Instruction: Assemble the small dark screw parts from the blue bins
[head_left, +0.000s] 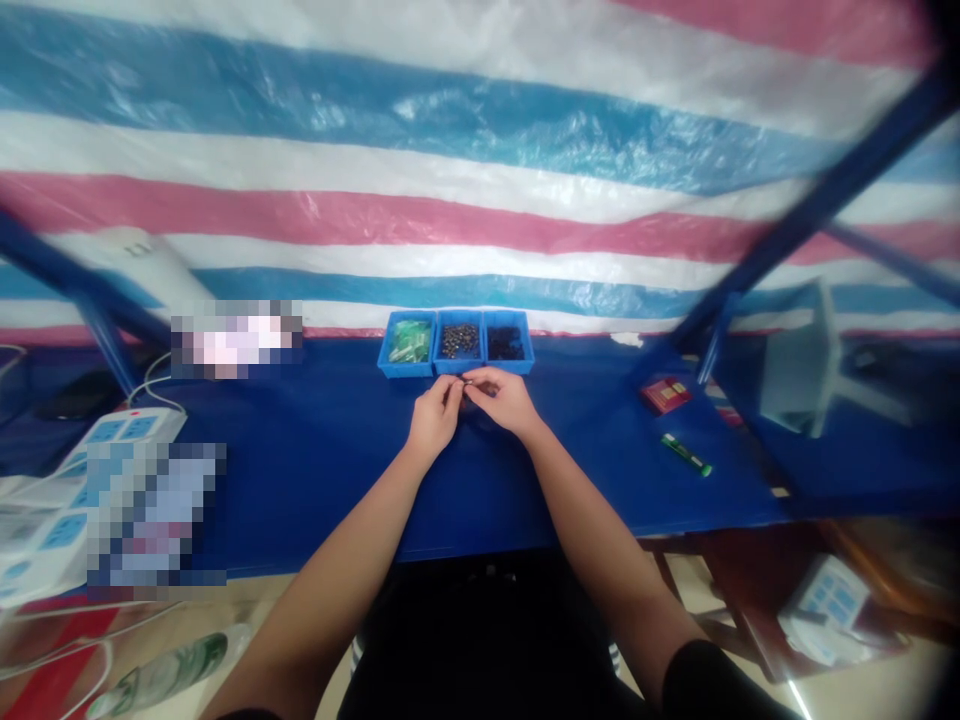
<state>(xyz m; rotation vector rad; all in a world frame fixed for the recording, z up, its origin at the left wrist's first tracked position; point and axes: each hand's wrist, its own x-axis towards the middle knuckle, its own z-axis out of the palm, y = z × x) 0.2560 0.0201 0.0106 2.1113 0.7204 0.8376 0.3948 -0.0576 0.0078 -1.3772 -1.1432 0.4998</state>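
Observation:
My left hand (437, 413) and my right hand (504, 400) meet over the blue table, fingertips pinched together around something small and dark that I cannot make out. Just beyond them stand three blue bins side by side. The left bin (406, 370) has green and clear pieces (410, 341) in it. Small brassy metal parts (460, 341) lie in the middle bin (459, 367). Black pieces (505, 344) fill part of the right bin (517, 366). Both hands are closed, close to the front edges of the bins.
A white power strip (127, 425) with cables lies at the left, beside blurred-out items. Toward the right are a red box (665, 394) and a green packet (686, 454). Striped plastic sheeting (480, 220) hangs behind; blue frame bars slant at both sides. A bottle (169, 672) lies below left.

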